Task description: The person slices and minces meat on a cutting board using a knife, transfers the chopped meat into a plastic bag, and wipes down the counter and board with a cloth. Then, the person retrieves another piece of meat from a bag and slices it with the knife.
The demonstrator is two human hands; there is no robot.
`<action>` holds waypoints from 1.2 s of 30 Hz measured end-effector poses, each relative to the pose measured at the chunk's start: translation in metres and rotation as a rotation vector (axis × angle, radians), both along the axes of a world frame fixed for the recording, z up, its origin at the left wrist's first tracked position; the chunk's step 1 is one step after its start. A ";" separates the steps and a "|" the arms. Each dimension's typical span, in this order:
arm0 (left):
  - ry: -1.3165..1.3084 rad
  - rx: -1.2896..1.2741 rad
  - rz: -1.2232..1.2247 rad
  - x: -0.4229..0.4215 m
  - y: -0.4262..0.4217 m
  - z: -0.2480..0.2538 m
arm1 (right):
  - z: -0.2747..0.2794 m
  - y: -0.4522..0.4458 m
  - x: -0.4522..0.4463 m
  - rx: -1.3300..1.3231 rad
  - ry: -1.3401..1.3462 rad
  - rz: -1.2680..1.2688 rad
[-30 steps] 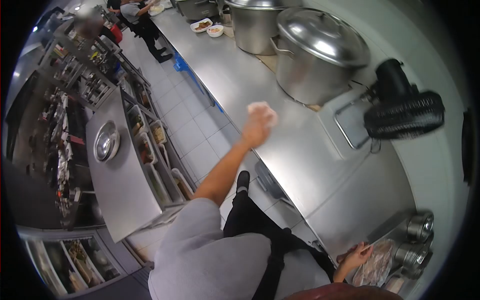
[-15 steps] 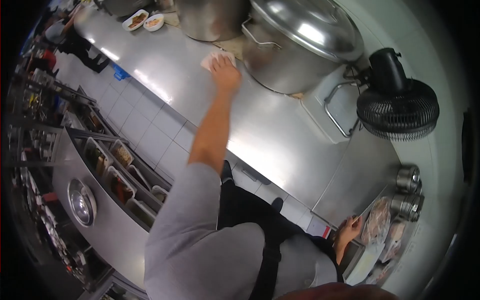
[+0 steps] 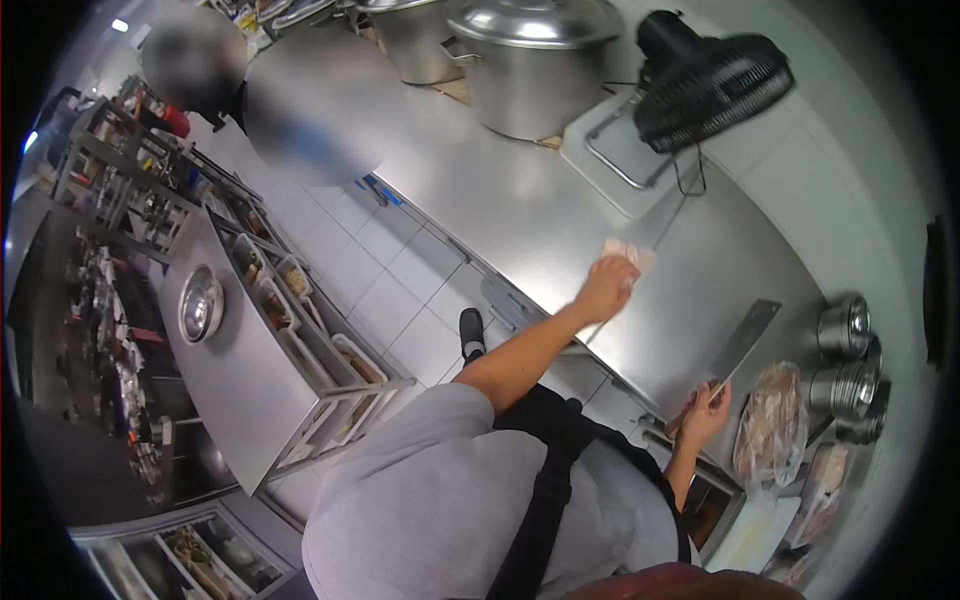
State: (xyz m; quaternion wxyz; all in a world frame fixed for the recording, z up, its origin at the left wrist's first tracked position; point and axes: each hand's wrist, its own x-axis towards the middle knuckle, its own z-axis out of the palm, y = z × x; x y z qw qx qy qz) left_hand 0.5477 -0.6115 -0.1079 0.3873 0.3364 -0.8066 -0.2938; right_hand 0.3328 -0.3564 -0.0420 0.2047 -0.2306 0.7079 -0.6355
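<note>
My left hand [image 3: 608,290] presses a pale pinkish cloth [image 3: 632,256] flat on the stainless steel counter [image 3: 520,225]. Its fingers are closed over the cloth. Nearer my body on the right, my right hand [image 3: 704,418] grips a cleaver [image 3: 748,338] by its handle. The broad, dark grey blade points away from me above the counter's right end. Beside that hand lies a clear plastic bag [image 3: 772,425] with brownish contents.
Two lidded steel pots, the larger pot [image 3: 535,85] nearer, a white container [image 3: 620,165] and a black fan [image 3: 712,85] line the wall side. Steel canisters [image 3: 842,325] stand at right. Behind my left side is a prep station [image 3: 215,380] with food tubs. Another person [image 3: 320,100] stands at the far end.
My left hand has slid the cloth from beside the pots towards the counter's near right part. The cleaver in my right hand has come into view. Another person has appeared at the far end.
</note>
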 end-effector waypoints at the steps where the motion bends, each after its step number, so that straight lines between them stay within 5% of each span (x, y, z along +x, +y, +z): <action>1: -0.057 -0.004 -0.018 -0.009 0.042 0.013 | -0.003 0.019 -0.010 0.001 -0.014 -0.001; 5: -0.466 -0.075 -0.053 -0.003 0.109 0.019 | 0.000 0.055 -0.037 0.013 -0.022 0.003; 7: -0.550 -0.042 0.111 0.030 0.096 0.025 | -0.011 0.081 -0.051 -0.029 -0.075 0.021; 10: -0.785 -0.068 0.684 0.083 0.038 -0.009 | -0.004 0.127 -0.062 -0.006 0.000 -0.012; 13: -0.619 0.034 0.890 0.089 0.010 -0.025 | -0.015 0.181 -0.082 -0.021 0.127 -0.076; 16: -0.592 -0.166 0.691 0.027 0.042 -0.026 | -0.021 0.231 -0.096 -0.043 0.048 -0.188; 19: -0.345 -0.179 0.179 -0.040 0.119 0.032 | -0.030 0.276 -0.108 -0.061 0.180 -0.243; 20: -0.285 -0.359 0.166 -0.068 0.139 0.018 | -0.030 0.301 -0.121 0.083 -0.101 -0.213; 21: -0.324 -0.127 -0.077 -0.080 0.162 0.045 | -0.009 0.303 -0.105 0.168 -0.152 -0.305; 23: -0.451 -0.065 -0.158 -0.130 0.194 0.013 | -0.014 0.319 -0.108 0.175 -0.090 -0.281; 25: -0.302 -0.109 -0.224 -0.160 0.220 0.008 | -0.010 0.332 -0.115 0.116 -0.022 -0.078; 26: -0.219 -0.094 -0.259 -0.166 0.224 0.004 | 0.009 0.310 -0.081 0.159 0.185 -0.308; 29: -0.057 0.040 -0.430 -0.212 0.203 -0.010 | 0.038 0.296 -0.057 0.199 0.159 -0.326; 31: -0.222 -0.174 -0.130 -0.223 0.201 0.004 | 0.033 0.291 -0.060 0.022 0.037 -0.238; 33: -0.227 0.055 -0.121 -0.230 0.162 0.025 | 0.052 0.277 -0.052 -0.037 -0.005 -0.240; 35: -0.212 0.124 0.191 -0.235 0.093 0.028 | 0.051 0.275 -0.062 -0.066 0.015 -0.223; 36: -0.252 -0.239 0.483 -0.232 0.049 0.006 | 0.051 0.274 -0.066 -0.080 0.027 -0.214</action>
